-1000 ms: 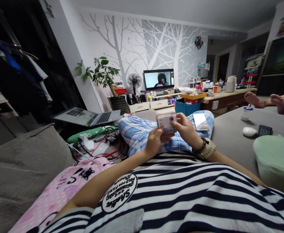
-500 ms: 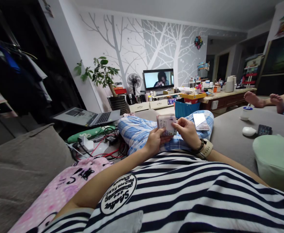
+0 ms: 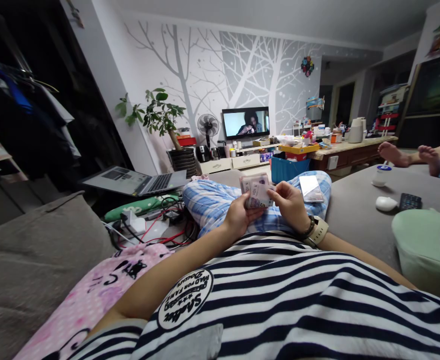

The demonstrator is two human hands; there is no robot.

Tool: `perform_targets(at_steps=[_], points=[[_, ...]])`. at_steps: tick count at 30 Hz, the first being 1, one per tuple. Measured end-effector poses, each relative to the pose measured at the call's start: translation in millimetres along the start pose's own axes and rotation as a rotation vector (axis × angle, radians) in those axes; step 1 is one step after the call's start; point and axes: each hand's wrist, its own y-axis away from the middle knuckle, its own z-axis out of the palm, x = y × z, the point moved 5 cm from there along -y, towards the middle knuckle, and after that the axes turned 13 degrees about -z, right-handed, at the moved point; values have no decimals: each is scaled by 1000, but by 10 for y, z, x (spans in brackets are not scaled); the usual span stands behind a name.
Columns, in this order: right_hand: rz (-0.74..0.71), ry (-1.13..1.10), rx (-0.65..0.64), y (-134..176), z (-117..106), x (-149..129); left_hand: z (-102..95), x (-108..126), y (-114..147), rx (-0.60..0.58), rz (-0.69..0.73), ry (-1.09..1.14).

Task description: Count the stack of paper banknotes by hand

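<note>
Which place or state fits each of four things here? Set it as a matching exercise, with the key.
1. stack of banknotes
2. phone
3. white mouse
4. laptop

A. lying on the checked trousers
B. standing open
C. between the left hand and right hand
D. on the grey couch

Pairs: 1-C, 2-A, 3-D, 4-B

L fingers (image 3: 256, 213) pt. hidden behind banknotes (image 3: 256, 192).

One stack of notes (image 3: 256, 189), one phone (image 3: 312, 188), one laptop (image 3: 129, 181), one fan (image 3: 208, 125) and two feet (image 3: 394, 153) show.
</note>
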Motion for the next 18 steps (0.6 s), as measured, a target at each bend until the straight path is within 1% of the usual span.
perform_targets(at_steps=[4, 7, 10, 15, 18], points=[[-74, 38, 41, 45, 1, -96, 81, 31, 92, 13, -3, 25], [-99, 46, 29, 66, 7, -124, 111, 15, 138, 37, -14, 3], [-100, 36, 6, 68, 16, -113, 84, -17, 108, 36, -12, -3], [-99, 35, -27, 70, 27, -119, 37, -58, 28, -3, -1, -23], [-90, 28, -42, 75, 29, -146, 27, -70, 17, 4, -1, -27]])
